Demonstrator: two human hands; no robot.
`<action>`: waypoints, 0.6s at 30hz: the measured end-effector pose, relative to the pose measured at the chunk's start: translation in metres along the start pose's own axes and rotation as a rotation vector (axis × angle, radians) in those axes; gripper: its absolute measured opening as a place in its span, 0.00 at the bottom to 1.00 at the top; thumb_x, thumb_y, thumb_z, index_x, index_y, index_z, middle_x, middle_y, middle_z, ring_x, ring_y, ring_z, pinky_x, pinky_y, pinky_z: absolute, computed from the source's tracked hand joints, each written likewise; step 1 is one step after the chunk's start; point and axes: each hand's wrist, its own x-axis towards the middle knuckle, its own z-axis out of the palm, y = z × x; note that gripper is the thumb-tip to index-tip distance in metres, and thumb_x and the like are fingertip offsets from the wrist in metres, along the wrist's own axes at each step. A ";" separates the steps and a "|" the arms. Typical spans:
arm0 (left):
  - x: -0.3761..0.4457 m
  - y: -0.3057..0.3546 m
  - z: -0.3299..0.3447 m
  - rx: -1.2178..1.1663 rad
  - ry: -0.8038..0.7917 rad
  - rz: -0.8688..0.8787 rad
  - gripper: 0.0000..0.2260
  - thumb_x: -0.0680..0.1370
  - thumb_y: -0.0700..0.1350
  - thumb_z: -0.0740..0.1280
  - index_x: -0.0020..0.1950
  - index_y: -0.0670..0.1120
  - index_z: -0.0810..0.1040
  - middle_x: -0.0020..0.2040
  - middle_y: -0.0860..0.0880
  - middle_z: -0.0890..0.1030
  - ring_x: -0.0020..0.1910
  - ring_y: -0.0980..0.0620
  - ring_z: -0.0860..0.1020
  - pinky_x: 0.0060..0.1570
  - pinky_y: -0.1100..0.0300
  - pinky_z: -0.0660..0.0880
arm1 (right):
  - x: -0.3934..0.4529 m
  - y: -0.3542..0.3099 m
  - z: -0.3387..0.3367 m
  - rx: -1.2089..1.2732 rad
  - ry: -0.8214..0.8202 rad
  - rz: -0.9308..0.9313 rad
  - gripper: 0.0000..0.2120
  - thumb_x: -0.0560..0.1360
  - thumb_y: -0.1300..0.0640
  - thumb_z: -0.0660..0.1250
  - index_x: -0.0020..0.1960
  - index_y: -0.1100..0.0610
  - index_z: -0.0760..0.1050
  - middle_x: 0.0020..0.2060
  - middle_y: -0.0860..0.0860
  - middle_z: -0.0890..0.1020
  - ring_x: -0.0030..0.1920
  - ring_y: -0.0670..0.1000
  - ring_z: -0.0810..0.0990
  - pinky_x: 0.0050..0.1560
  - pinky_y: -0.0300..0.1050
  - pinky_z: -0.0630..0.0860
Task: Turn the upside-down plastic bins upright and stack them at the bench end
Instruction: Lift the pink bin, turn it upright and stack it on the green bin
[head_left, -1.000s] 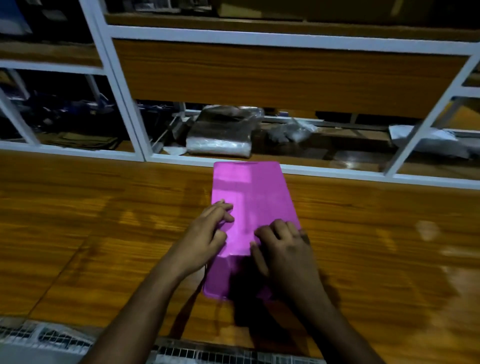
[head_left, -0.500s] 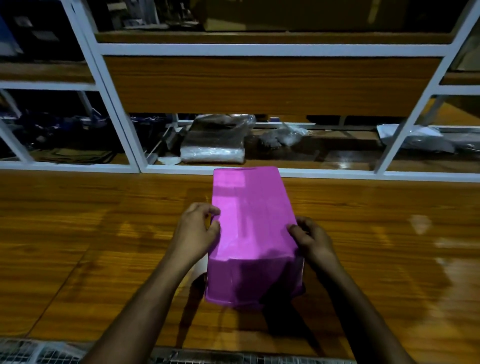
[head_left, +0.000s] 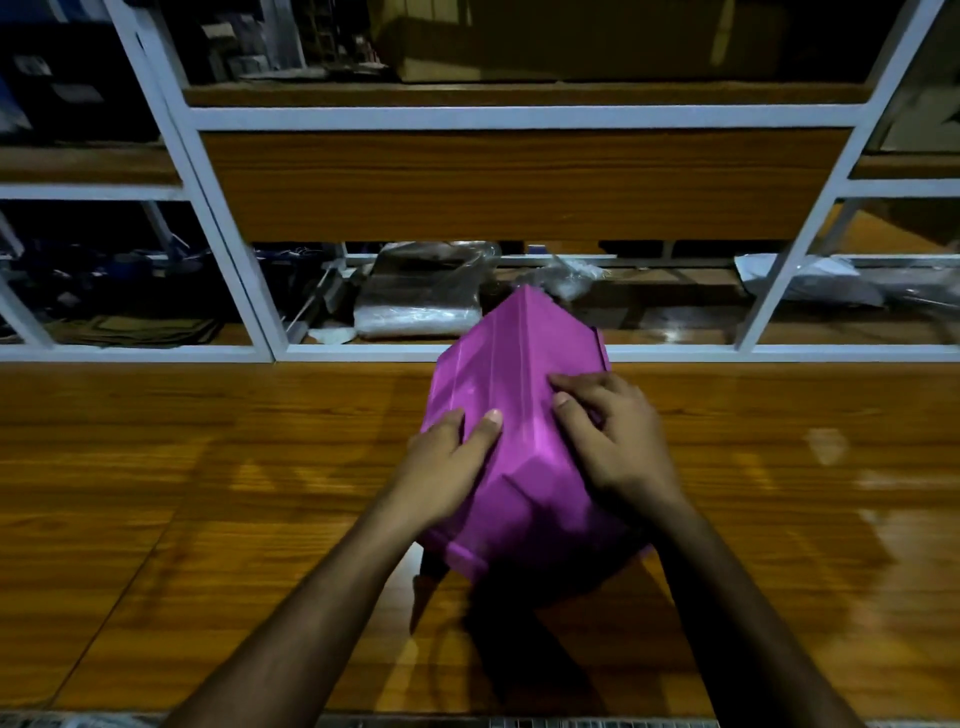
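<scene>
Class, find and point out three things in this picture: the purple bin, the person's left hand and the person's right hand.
purple bin (head_left: 511, 364): head view, on its upper ridged face.
left hand (head_left: 441, 467): head view, middle of its back.
right hand (head_left: 618, 441): head view, middle of its back.

A bright magenta rectangular plastic bin (head_left: 511, 415) is tilted on edge above a glossy wooden desk (head_left: 208, 493). The left hand (head_left: 447, 465) presses its left face; the right hand (head_left: 613, 436) grips its right face. Beyond both hands stands a white-framed shelf (head_left: 228, 249).
</scene>
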 end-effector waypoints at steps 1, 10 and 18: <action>0.002 0.002 -0.002 -0.085 -0.028 0.019 0.36 0.72 0.74 0.54 0.63 0.47 0.78 0.63 0.44 0.80 0.65 0.45 0.76 0.65 0.53 0.69 | 0.002 -0.002 0.003 -0.046 -0.029 -0.035 0.20 0.77 0.46 0.60 0.62 0.52 0.81 0.53 0.50 0.82 0.56 0.51 0.77 0.57 0.40 0.66; 0.008 0.000 -0.018 -0.465 -0.030 -0.006 0.38 0.63 0.66 0.70 0.72 0.60 0.69 0.71 0.53 0.74 0.67 0.53 0.74 0.70 0.46 0.68 | 0.004 -0.017 -0.001 -0.131 -0.172 -0.169 0.19 0.76 0.49 0.62 0.64 0.51 0.79 0.61 0.51 0.81 0.62 0.53 0.78 0.64 0.43 0.71; 0.004 -0.007 -0.023 -0.457 0.021 0.034 0.27 0.67 0.59 0.67 0.67 0.69 0.68 0.57 0.48 0.83 0.52 0.48 0.82 0.53 0.46 0.79 | -0.005 -0.014 -0.011 -0.059 -0.160 0.424 0.20 0.79 0.52 0.64 0.69 0.57 0.72 0.58 0.58 0.82 0.58 0.61 0.80 0.53 0.46 0.73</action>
